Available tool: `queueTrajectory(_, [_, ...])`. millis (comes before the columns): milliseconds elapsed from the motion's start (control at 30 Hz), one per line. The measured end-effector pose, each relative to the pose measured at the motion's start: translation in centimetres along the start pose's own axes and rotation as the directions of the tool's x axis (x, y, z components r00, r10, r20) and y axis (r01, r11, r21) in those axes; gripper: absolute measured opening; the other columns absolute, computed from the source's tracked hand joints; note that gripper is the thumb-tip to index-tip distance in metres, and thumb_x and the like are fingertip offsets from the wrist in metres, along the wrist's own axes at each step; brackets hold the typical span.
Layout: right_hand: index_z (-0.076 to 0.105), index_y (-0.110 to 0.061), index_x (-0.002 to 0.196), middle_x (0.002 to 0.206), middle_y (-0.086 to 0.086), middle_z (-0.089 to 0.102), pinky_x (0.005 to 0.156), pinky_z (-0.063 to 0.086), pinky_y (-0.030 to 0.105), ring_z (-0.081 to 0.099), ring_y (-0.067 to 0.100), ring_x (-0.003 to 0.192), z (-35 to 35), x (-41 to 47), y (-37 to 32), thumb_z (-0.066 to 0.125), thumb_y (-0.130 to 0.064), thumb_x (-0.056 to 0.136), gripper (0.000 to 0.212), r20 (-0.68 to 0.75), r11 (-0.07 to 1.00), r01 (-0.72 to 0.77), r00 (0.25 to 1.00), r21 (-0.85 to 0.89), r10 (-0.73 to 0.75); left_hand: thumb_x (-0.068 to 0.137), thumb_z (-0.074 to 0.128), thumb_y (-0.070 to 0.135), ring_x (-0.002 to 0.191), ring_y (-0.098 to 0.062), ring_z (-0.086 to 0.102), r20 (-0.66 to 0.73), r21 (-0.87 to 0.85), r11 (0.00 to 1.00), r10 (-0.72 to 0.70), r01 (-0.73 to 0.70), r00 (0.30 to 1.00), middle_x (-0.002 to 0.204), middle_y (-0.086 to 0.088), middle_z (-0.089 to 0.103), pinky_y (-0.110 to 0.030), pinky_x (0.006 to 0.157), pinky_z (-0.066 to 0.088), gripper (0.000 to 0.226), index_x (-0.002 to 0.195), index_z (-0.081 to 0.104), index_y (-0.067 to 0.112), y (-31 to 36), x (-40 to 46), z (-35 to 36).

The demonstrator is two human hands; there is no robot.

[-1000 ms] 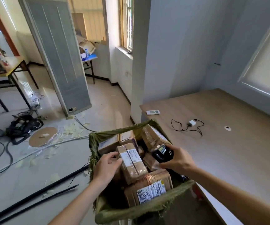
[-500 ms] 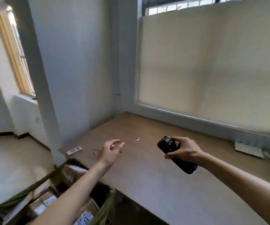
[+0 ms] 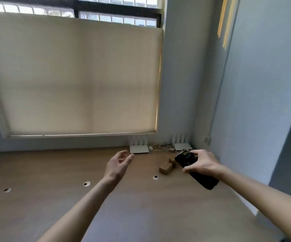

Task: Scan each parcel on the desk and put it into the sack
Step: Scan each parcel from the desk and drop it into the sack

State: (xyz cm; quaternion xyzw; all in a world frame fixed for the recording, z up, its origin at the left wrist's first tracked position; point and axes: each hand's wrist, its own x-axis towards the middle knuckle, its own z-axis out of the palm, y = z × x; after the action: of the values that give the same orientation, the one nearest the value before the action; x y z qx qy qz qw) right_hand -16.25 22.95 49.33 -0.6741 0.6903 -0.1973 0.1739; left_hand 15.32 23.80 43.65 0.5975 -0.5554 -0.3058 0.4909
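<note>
Turned right since before: sack gone, small brown parcel (image 3: 165, 168) now ahead. Left hand (image 3: 118, 165) empty, fingers spread. Right hand (image 3: 202, 164) wrapped around black scanner (image 3: 186, 158). Wide bare desk (image 3: 54, 198) left.

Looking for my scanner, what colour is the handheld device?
Black handheld scanner, head view, in right hand.

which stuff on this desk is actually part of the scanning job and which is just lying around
Job:
- small cardboard parcel on the desk, a second brown one behind it
- black scanner held in the right hand
- left hand, open and empty

Lying about:
- two white routers by the wall
- tangle of cables between them
</note>
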Motion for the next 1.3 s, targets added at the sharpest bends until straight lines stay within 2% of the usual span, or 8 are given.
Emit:
queueTrajectory(100, [0.071, -0.038, 0.105, 0.099, -0.006, 0.075, 0.079, 0.057, 0.03, 0.067, 0.017, 0.093, -3.6, 1.1, 6.5, 0.089, -0.051, 0.053, 0.056, -0.053, 0.995, -0.095, 0.994, -0.018, 0.094, 0.092, 0.067, 0.045, 0.115, -0.02, 0.062, 0.101, -0.02, 1.0, 0.015, -0.013, 0.995, 0.125, -0.009, 0.067, -0.039, 0.102, 0.051, 0.049, 0.132, 0.061, 0.019, 2.1, 2.0, 8.5])
queueTrajectory(233, [0.068, -0.04, 0.121, 0.107, -0.002, 0.073, 0.079, 0.054, 0.03, 0.066, 0.022, 0.099, -6.1, 3.7, 13.0, 0.09, -0.051, 0.057, 0.069, -0.086, 0.982, -0.189, 0.978, 0.007, 0.188, 0.092, 0.066, 0.046, 0.118, -0.02, 0.06, 0.199, -0.018, 1.0, 0.018, -0.015, 0.98, 0.13, -0.009, 0.064, -0.04, 0.104, 0.05, 0.055, 0.139, 0.057, 0.018, 3.8, 5.2, 16.9])
queueTrajectory(533, [0.068, -0.035, 0.123, 0.106, -0.002, 0.073, 0.081, 0.057, 0.032, 0.066, 0.023, 0.099, -3.4, 15.3, 20.7, 0.087, -0.056, 0.056, 0.073, -0.044, 0.961, -0.274, 0.96, 0.025, 0.275, 0.092, 0.067, 0.044, 0.116, -0.021, 0.061, 0.267, 0.027, 0.999, -0.031, 0.024, 0.963, 0.13, -0.007, 0.064, -0.037, 0.103, 0.05, 0.055, 0.139, 0.056, 0.018, 0.6, 16.0, 28.4])
queueTrajectory(733, [0.058, -0.032, 0.143, 0.129, -0.002, 0.069, 0.085, 0.05, 0.028, 0.064, 0.02, 0.113, 1.3, 27.3, 21.3, 0.089, -0.057, 0.054, 0.097, 0.058, 0.969, -0.242, 0.969, 0.04, 0.24, 0.092, 0.066, 0.044, 0.117, -0.022, 0.059, 0.24, 0.068, 0.994, -0.104, 0.09, 0.965, 0.131, -0.007, 0.062, -0.039, 0.103, 0.049, 0.06, 0.143, 0.052, 0.016, -5.2, 26.2, 32.5])
queueTrajectory(933, [0.066, -0.037, 0.126, 0.105, -0.011, 0.071, 0.085, 0.059, 0.031, 0.067, 0.01, 0.094, 7.7, 39.8, 21.2, 0.081, -0.064, 0.041, 0.09, 0.199, 0.974, -0.227, 0.955, 0.015, 0.219, 0.092, 0.068, 0.04, 0.117, -0.022, 0.059, 0.204, 0.078, 0.964, -0.264, 0.253, 0.943, 0.13, -0.007, 0.062, -0.039, 0.102, 0.049, 0.057, 0.141, 0.052, 0.015, -13.3, 35.2, 34.8])
queueTrajectory(1067, [0.062, -0.034, 0.134, 0.108, -0.01, 0.069, 0.085, 0.059, 0.031, 0.067, 0.013, 0.097, 14.9, 46.5, 22.8, 0.091, -0.051, 0.054, 0.087, 0.32, 0.981, -0.195, 0.929, -0.007, 0.187, 0.093, 0.066, 0.042, 0.122, -0.023, 0.057, 0.234, 0.119, 0.919, -0.394, 0.376, 0.889, 0.136, -0.007, 0.058, -0.044, 0.105, 0.047, 0.06, 0.145, 0.048, 0.016, -20.5, 38.4, 37.3])
queueTrajectory(1167, [0.064, -0.035, 0.129, 0.109, -0.008, 0.072, 0.088, 0.06, 0.037, 0.068, 0.015, 0.099, 21.1, 50.6, 24.6, 0.091, -0.048, 0.056, 0.078, 0.36, 0.983, -0.183, 0.917, -0.006, 0.173, 0.094, 0.064, 0.043, 0.122, -0.021, 0.056, 0.237, 0.165, 0.885, -0.465, 0.436, 0.853, 0.139, -0.005, 0.056, -0.044, 0.105, 0.046, 0.062, 0.147, 0.046, 0.018, -26.2, 39.7, 39.5])
queueTrajectory(1300, [0.069, -0.032, 0.122, 0.104, -0.005, 0.074, 0.082, 0.058, 0.033, 0.068, 0.017, 0.095, 28.0, 55.5, 27.0, 0.09, -0.043, 0.061, 0.066, 0.39, 0.991, -0.13, 0.912, -0.009, 0.123, 0.094, 0.064, 0.044, 0.124, -0.022, 0.056, 0.181, 0.197, 0.836, -0.545, 0.512, 0.819, 0.14, -0.005, 0.055, -0.044, 0.106, 0.045, 0.06, 0.147, 0.047, 0.02, -32.6, 42.0, 42.4])
